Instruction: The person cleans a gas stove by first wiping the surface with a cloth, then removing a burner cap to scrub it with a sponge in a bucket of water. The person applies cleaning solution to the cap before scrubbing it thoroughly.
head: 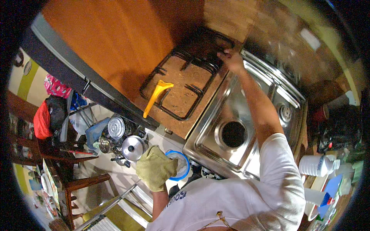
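A yellow-green cloth (pixel 154 169) is draped over my left hand, which holds it and is mostly hidden beneath it. My right hand (pixel 233 61) reaches to the back of the brown countertop (pixel 176 131), its fingers bent beside a dark pan support (pixel 222 37). Whether they grip it is too dim to tell. Nearer me, another black pan support (pixel 199 111) lies on the countertop. Across its left side rests a yellow plastic tool (pixel 154 98) with a flared end. Under my right arm is a stainless steel hob (pixel 211 147) with a dark, bare burner opening (pixel 234 134).
A blue-rimmed bucket (pixel 188 170) stands on the floor beside the cloth. Lidded metal pots (pixel 133 148) cluster left of it. A tall orange-brown panel (pixel 115 43) bounds the far left. A wooden chair (pixel 89 182) stands lower left; white plastic bottles (pixel 313 165) are at right.
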A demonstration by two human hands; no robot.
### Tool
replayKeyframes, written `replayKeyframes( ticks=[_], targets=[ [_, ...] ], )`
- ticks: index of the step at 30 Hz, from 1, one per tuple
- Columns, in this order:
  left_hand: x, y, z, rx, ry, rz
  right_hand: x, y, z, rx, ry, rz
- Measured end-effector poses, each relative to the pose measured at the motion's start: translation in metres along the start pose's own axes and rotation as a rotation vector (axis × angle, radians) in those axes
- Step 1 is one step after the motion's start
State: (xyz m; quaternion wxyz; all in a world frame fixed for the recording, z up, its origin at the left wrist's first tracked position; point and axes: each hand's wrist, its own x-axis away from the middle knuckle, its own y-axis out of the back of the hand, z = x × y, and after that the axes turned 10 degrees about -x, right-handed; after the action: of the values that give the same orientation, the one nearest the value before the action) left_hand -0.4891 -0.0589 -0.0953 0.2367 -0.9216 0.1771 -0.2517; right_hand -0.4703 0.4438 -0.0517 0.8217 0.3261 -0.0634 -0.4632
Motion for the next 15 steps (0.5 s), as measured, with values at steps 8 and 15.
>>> replayKeyframes(
  ticks=[8,15],
  targets=[
    [-0.009,-0.004,0.005,-0.117,0.038,0.077,0.206,0.163,0.024,-0.205,0.024,0.243],
    [-0.027,-0.025,-0.005,-0.228,0.057,0.221,0.445,0.304,0.105,-0.111,-0.389,-0.311]
  ],
)
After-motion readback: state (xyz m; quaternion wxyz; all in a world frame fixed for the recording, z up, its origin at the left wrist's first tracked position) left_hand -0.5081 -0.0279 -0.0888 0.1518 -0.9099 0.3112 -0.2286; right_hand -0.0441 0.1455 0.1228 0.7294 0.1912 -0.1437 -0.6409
